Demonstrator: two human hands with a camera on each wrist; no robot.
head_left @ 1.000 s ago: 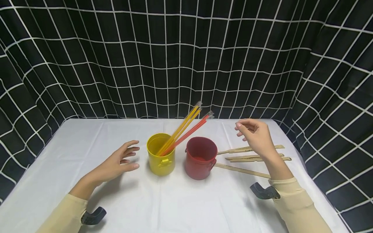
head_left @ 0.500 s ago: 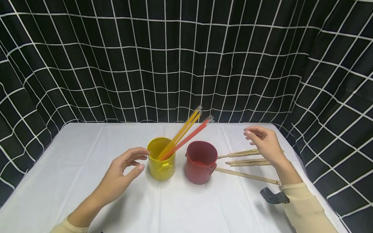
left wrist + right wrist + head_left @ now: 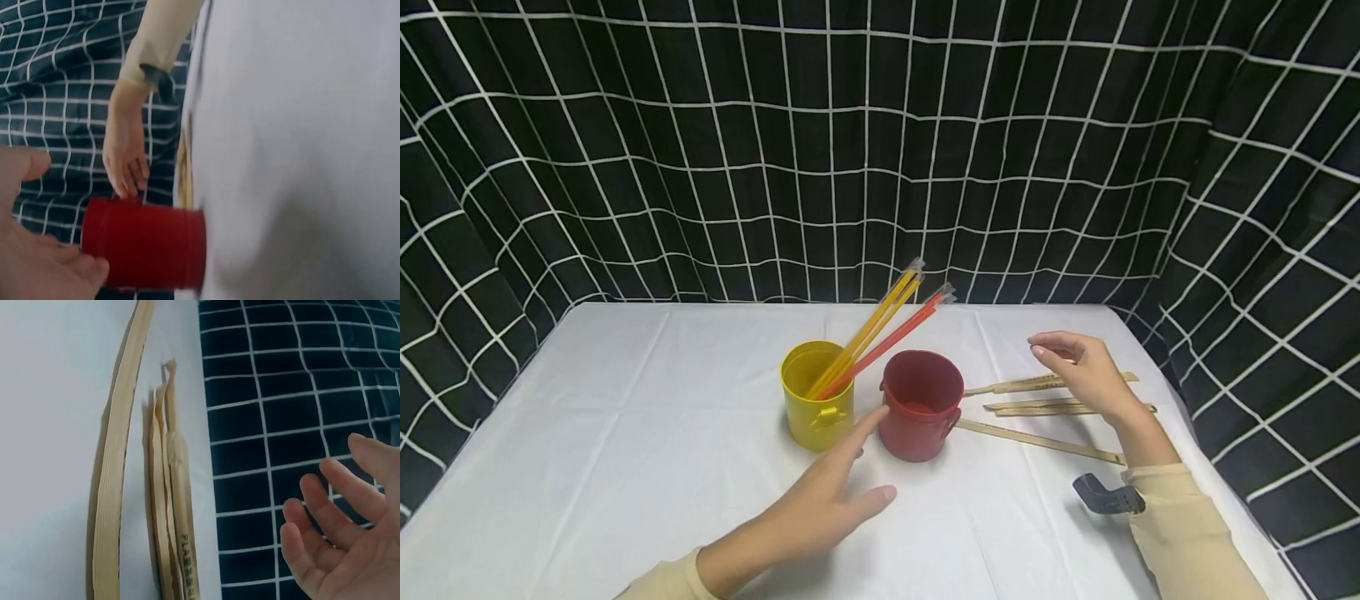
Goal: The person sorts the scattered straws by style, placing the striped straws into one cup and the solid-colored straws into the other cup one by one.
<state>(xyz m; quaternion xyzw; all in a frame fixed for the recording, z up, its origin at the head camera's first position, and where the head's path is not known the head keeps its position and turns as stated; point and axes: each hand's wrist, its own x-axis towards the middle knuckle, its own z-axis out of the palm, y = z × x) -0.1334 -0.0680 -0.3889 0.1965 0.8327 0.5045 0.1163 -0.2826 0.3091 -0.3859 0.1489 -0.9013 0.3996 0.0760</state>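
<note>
My left hand [image 3: 812, 508], thumb and fingers spread, is at the front of a small red bucket [image 3: 917, 437], with its index fingertip overlapping the bucket's left side in the head view. In the left wrist view, its fingertips overlap the red bucket [image 3: 144, 244]. Over several thin beige paper-wrapped sticks [image 3: 1037, 442] hovers my right hand [image 3: 1086, 375], fingers loosely bent and holding nothing. Printed letters show on one paper wrapper [image 3: 184, 550] in the right wrist view.
Left of the red bucket stands a small yellow bucket [image 3: 808, 421]. Yellow sticks [image 3: 883, 312] and orange-red sticks [image 3: 902, 329] in clear wrapping lean out of it to the right. A white cloth [image 3: 625, 375] covers the table; a black gridded curtain [image 3: 850, 150] hangs behind.
My left hand has moved right, from beside the yellow bucket to the front of the red one. The right hand has shifted slightly right and down. Both buckets stay in place.
</note>
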